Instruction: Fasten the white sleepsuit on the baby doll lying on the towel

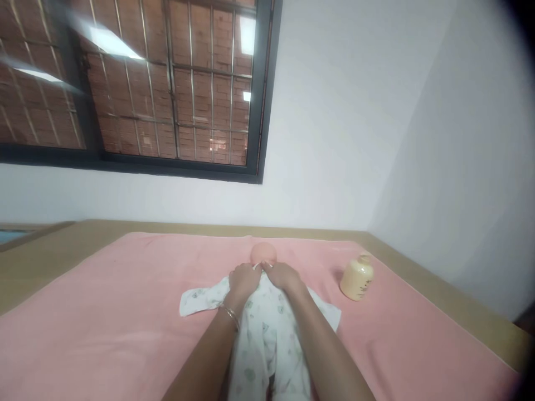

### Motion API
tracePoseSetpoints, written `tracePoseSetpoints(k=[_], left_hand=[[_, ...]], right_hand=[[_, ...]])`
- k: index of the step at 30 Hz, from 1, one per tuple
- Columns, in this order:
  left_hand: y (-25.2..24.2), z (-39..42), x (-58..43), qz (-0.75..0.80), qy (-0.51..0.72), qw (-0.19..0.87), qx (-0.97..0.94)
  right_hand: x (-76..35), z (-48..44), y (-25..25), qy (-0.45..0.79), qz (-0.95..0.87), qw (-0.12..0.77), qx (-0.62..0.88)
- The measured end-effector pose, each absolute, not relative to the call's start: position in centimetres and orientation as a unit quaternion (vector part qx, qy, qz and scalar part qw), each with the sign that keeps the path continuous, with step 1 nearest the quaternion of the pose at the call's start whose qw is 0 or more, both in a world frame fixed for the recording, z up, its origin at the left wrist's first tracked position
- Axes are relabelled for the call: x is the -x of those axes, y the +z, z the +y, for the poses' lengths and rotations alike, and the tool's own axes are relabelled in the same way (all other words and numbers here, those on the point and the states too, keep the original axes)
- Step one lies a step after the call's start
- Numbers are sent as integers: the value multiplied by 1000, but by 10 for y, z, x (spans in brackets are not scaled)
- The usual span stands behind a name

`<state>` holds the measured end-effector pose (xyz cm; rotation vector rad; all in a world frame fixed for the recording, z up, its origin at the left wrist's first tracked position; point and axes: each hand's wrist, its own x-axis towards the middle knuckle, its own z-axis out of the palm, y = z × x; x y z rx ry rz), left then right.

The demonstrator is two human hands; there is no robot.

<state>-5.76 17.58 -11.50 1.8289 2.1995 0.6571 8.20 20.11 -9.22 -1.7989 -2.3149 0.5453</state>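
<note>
Doll (263,253) in a white printed garment (267,328) lies face-up mid-bed on the pink towel (104,312). Left hand (243,280) and right hand (284,277) meet at the collar, fingers pinched on the fabric. Cream bottle (357,277) stands near, to the right. Towel lies bare on both sides; its far edge runs near the wall (334,139).

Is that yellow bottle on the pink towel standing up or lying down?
Tipped. The yellow bottle leans on the pink towel, its cap pointing up toward the wall. Whether the cap is open, I cannot tell.
</note>
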Motion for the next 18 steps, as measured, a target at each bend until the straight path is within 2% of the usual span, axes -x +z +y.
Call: tracePoseSetpoints(k=[10, 18], left_hand=[[-115, 177, 56, 746, 221, 112, -618], [-116, 178, 60, 731, 226, 131, -631]], right_hand=[[-88, 206, -98, 249, -751, 105, 602], [-88, 200, -93, 242, -737, 112, 621]])
